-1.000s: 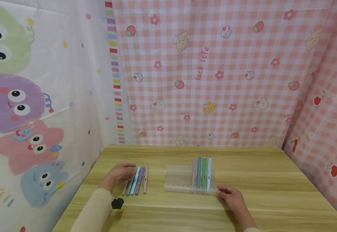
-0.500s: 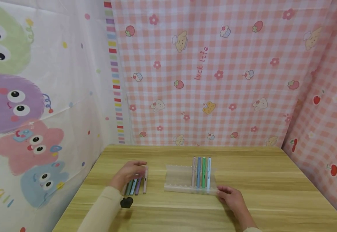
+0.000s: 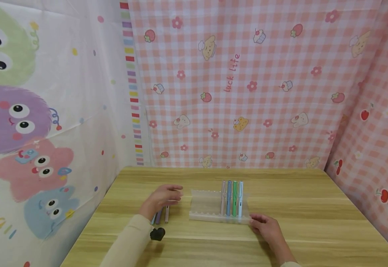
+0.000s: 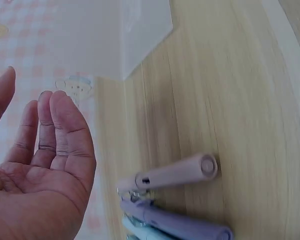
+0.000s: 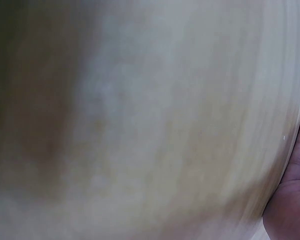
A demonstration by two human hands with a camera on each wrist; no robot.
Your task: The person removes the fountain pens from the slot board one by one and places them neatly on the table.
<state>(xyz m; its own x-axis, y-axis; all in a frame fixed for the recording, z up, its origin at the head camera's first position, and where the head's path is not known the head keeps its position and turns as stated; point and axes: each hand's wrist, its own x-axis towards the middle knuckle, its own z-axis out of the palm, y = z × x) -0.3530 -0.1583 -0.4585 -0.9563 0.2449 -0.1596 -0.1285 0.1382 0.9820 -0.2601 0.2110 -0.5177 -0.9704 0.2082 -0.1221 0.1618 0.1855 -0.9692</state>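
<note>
My left hand (image 3: 165,196) hovers over a group of pens left of the rack, fingers extended and the palm empty in the left wrist view. Below it lie a pale pink pen (image 4: 182,172), a purple pen (image 4: 185,223) and a light blue pen (image 4: 147,232); the hand hides the others in the head view. A clear plastic pen rack (image 3: 204,204) with notched edges stands to the right. In its right half sit a pinkish pen (image 3: 223,200), a blue pen (image 3: 229,200), a green pen (image 3: 235,200) and a white-blue pen (image 3: 240,200). My right hand (image 3: 267,226) pinches the rack's right front corner.
Both hands work over a wooden table (image 3: 214,244). A pink checked cloth (image 3: 240,111) hangs behind it, and a white cartoon-print cloth (image 3: 90,92) hangs at the left. A black wrist device (image 3: 157,233) is on the left sleeve.
My left hand has moved rightward across the pens toward the rack, still empty. The right hand, the rack and its pens have stayed in place.
</note>
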